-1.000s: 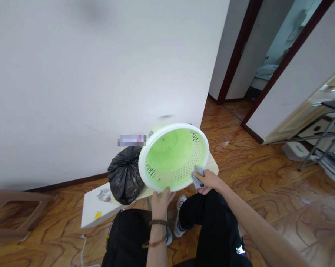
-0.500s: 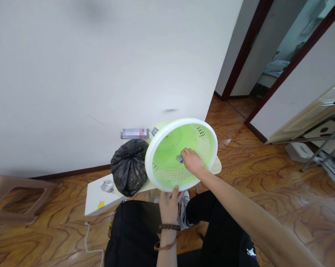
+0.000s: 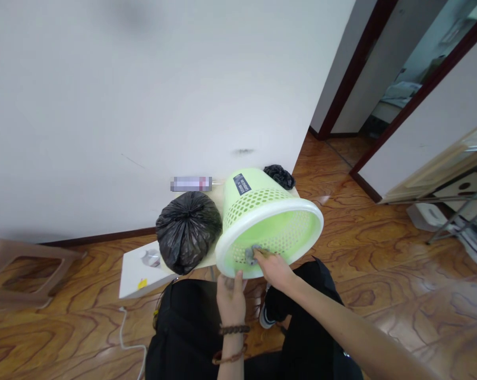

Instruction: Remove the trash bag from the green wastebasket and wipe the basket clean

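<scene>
A pale green plastic wastebasket (image 3: 258,200) with a white rim and rows of holes lies tilted, its mouth facing me. My left hand (image 3: 231,298) grips the rim from below at the near left edge. Inside the mouth, my right hand (image 3: 273,268) is closed around a small grey cloth (image 3: 251,256) held near the perforated inner wall. A tied black garbage bag (image 3: 188,232) sits just left of the basket. Behind it on the right lies a smaller bunched black plastic bag (image 3: 278,176).
A small table (image 3: 210,259) carries these things against the white wall. On the left are a white box (image 3: 147,287) with a yellow mark, a white cable (image 3: 123,338) and a beige stool (image 3: 32,250). A doorway and metal-legged furniture stand right.
The basket has tipped so its mouth faces lower, showing its labelled side and the smaller black bag behind. My right hand with the cloth has moved down toward the near rim.
</scene>
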Available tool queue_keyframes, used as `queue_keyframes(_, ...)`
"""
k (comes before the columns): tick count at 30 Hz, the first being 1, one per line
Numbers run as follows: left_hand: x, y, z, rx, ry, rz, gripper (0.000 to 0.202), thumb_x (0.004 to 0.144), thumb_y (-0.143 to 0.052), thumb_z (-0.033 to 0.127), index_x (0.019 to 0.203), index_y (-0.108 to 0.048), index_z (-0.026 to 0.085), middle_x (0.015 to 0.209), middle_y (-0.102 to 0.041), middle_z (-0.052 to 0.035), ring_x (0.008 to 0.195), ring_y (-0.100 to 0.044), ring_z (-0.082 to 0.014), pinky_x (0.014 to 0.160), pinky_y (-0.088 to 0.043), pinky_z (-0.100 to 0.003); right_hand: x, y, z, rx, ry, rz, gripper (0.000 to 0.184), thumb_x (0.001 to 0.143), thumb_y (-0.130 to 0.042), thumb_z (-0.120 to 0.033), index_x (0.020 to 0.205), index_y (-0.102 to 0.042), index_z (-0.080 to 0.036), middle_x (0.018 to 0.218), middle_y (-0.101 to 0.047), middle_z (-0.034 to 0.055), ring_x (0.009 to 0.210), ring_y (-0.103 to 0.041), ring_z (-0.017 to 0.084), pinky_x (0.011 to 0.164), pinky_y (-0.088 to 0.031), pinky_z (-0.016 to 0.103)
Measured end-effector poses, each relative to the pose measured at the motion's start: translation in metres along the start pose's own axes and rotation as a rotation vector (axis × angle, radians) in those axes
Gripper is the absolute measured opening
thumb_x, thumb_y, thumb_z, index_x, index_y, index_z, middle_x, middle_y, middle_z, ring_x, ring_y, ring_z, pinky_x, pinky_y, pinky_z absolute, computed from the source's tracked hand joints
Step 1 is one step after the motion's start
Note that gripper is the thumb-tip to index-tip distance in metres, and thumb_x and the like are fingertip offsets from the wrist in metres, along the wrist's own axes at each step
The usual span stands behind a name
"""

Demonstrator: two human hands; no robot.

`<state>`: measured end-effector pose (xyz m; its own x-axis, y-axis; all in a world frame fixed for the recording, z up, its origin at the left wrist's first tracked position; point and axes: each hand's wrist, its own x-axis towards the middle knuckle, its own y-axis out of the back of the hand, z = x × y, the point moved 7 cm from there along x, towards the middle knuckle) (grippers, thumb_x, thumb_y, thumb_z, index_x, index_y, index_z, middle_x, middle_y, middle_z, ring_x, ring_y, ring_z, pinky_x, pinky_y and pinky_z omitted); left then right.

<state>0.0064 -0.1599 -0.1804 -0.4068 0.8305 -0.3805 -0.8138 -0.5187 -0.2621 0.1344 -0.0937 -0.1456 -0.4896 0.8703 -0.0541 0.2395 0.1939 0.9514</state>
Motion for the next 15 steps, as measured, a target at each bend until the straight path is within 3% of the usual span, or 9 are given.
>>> queue_keyframes(2, -0.001, -0.001, 0.0, -0.003, 0.017, 0.002, 0.042, 0.071, -0.067, 0.033, 0.107, -0.05, 0.02, 0.111, -0.059, -0.0104, 0.105, -0.057, -0.0236, 0.08, -0.053, -0.04, -0.009, 0.004, 0.0, 0.01, -0.005, 0.005, 0.04, 0.088, -0.03, -0.015, 0.126, -0.043, -0.016, 0.123, -0.054, 0.0121, 0.105, -0.055, 0.021, 0.084, -0.042, 0.031)
queue_keyframes(4, -0.004, -0.004, 0.004, -0.004, 0.019, 0.006, 0.045, 0.071, -0.067, 0.031, 0.111, -0.049, 0.021, 0.11, -0.059, -0.0103, 0.104, -0.058, -0.024, 0.079, -0.054, -0.04, -0.009, 0.009, 0.006, 0.025, -0.077, -0.027, 0.037, 0.088, -0.03, -0.016, 0.121, -0.046, -0.018, 0.111, -0.062, 0.0101, 0.095, -0.06, 0.021, 0.079, -0.044, 0.031)
queue_keyframes(6, -0.007, -0.012, 0.009, -0.008, 0.008, -0.019, 0.044, 0.072, -0.066, 0.03, 0.111, -0.048, 0.022, 0.111, -0.059, -0.0098, 0.105, -0.057, -0.0242, 0.079, -0.054, -0.041, -0.001, 0.017, 0.015, 0.046, -0.171, -0.022, 0.035, 0.089, -0.029, -0.015, 0.119, -0.047, -0.019, 0.098, -0.066, 0.0086, 0.086, -0.063, 0.021, 0.074, -0.045, 0.031)
queue_keyframes(8, -0.011, -0.021, 0.014, -0.02, 0.0, -0.053, 0.042, 0.072, -0.066, 0.028, 0.11, -0.049, 0.023, 0.114, -0.059, -0.0091, 0.108, -0.056, -0.0244, 0.081, -0.053, -0.041, 0.011, 0.027, 0.021, 0.068, -0.216, 0.046, 0.038, 0.089, -0.028, -0.014, 0.123, -0.043, -0.017, 0.101, -0.065, 0.0096, 0.088, -0.062, 0.021, 0.075, -0.045, 0.031)
queue_keyframes(12, -0.016, -0.031, 0.018, -0.062, 0.026, -0.055, 0.043, 0.073, -0.066, 0.025, 0.112, -0.048, 0.024, 0.118, -0.057, -0.0093, 0.11, -0.055, -0.0246, 0.082, -0.053, -0.042, 0.033, 0.028, 0.014, 0.098, -0.063, 0.122, 0.047, 0.085, -0.033, -0.008, 0.13, -0.038, -0.014, 0.128, -0.05, 0.0119, 0.117, -0.047, 0.019, 0.093, -0.038, 0.03)
queue_keyframes(15, -0.016, -0.028, 0.016, -0.084, 0.051, -0.016, 0.045, 0.073, -0.066, 0.025, 0.114, -0.048, 0.023, 0.117, -0.058, -0.0107, 0.108, -0.056, -0.0249, 0.082, -0.053, -0.042, 0.043, 0.016, 0.009, 0.121, 0.004, 0.09, 0.047, 0.083, -0.035, -0.007, 0.13, -0.041, -0.014, 0.13, -0.049, 0.0109, 0.124, -0.038, 0.017, 0.099, -0.034, 0.031)
